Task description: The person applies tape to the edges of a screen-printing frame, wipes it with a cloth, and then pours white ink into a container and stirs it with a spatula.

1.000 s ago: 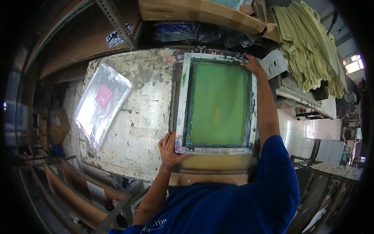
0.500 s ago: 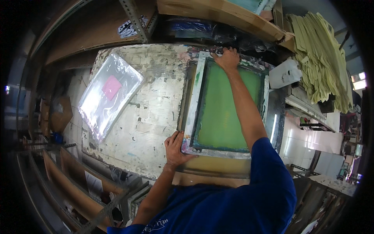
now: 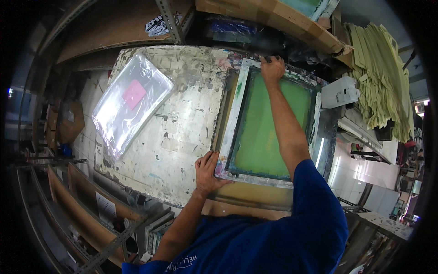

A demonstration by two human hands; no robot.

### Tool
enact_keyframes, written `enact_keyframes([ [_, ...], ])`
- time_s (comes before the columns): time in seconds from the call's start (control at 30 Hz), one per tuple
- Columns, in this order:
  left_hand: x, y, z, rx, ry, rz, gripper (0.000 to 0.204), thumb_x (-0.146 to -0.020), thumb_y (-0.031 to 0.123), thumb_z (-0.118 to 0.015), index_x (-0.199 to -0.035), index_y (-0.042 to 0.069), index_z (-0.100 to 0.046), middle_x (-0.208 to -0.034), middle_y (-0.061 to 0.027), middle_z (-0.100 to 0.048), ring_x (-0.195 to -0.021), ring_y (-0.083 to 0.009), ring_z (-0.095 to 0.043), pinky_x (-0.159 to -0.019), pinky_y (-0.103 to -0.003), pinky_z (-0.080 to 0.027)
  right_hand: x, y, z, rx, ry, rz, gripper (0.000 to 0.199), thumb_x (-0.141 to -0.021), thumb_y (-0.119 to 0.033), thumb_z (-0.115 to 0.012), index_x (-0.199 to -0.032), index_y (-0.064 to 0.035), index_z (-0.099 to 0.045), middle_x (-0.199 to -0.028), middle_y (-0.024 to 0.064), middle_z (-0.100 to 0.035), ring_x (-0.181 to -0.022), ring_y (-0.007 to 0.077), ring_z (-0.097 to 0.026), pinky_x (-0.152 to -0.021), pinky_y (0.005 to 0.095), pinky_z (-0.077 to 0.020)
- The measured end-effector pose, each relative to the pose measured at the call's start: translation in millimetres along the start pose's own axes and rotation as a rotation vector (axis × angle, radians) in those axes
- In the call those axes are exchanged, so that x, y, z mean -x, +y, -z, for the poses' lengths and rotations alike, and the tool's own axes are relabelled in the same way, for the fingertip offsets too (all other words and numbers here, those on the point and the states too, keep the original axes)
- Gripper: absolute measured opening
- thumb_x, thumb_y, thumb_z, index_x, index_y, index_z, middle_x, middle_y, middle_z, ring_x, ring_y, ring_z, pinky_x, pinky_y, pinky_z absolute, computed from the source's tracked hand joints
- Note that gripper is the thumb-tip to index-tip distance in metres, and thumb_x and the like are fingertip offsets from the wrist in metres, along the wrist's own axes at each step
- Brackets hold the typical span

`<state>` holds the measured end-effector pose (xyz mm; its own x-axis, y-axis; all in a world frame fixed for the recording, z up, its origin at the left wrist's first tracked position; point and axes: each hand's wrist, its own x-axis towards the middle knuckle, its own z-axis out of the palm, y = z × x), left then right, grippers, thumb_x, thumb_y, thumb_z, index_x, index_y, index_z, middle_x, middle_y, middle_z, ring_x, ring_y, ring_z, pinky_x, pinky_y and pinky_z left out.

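A screen-printing frame (image 3: 238, 98) with whitish, paint-stained rails and green mesh (image 3: 261, 116) lies over a yellowish board at the right of a worn, pale table (image 3: 182, 125). My left hand (image 3: 208, 176) grips its near left corner, the fingers along the left rail and the thumb along the near edge. Stretched across the mesh, my right arm reaches the far rail. There my right hand (image 3: 273, 71) curls its fingers over the edge; the fingertips are partly hidden. To the left lies a clear plastic pack (image 3: 116, 121) with a pink paper (image 3: 134, 94) on it.
A white plastic container (image 3: 340, 92) stands beyond the frame's right side, near a hanging stack of yellowish-green sheets (image 3: 378, 77). Metal shelving (image 3: 171, 23) and a cardboard box (image 3: 273, 20) line the far side. Upright wooden boards (image 3: 82, 201) stand at the lower left.
The whole view has shifted slightly. My right hand's fingers have drawn closer together on the far rail. My left hand keeps its place at the near corner.
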<state>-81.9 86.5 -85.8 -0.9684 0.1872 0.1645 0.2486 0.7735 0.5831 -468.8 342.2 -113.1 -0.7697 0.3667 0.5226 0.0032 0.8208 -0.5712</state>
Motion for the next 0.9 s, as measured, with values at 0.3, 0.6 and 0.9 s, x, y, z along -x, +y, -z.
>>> enact_keyframes([
  [0.3, -1.7, 2.7, 2.3, -0.006, -0.014, 0.006, 0.118, -0.049, 0.064, -0.086, -0.140, -0.002, -0.050, -0.137, -0.0135, -0.058, -0.130, -0.0300, -0.048, -0.103, -0.048, -0.031, -7.0, 23.0, 6.7, 0.020, -0.221, 0.134, 0.049, -0.072, -0.031, -0.082, -0.109, -0.0006, -0.071, -0.129, 0.0322, -0.058, -0.122, 0.0488, -0.053, -0.106, 0.0529, -0.0415],
  [0.6, -0.3, 1.0, 0.2, -0.029, -0.014, -0.010, 0.120, -0.049, 0.067, -0.085, -0.141, -0.002, -0.049, -0.140, -0.0129, -0.057, -0.131, -0.0308, -0.048, -0.104, -0.047, -0.031, -25.4, 26.8, 33.5, -0.049, -0.603, 0.219, 0.067, -0.069, -0.032, -0.086, -0.124, -0.0005, -0.065, -0.141, 0.0343, -0.047, -0.134, 0.0488, -0.042, -0.115, 0.0488, -0.0336],
  [0.9, 1.2, 0.4, -1.2, -0.016, 0.007, 0.002, 0.119, -0.047, 0.065, -0.086, -0.139, -0.001, -0.051, -0.138, -0.0126, -0.057, -0.131, -0.0305, -0.049, -0.104, -0.048, -0.032, -40.2, 8.0, 50.0, -0.140, -0.510, 0.090, 0.073, -0.076, -0.039, -0.081, -0.132, 0.0014, -0.058, -0.145, 0.0337, -0.042, -0.139, 0.0473, -0.036, -0.114, 0.0481, -0.0340],
])
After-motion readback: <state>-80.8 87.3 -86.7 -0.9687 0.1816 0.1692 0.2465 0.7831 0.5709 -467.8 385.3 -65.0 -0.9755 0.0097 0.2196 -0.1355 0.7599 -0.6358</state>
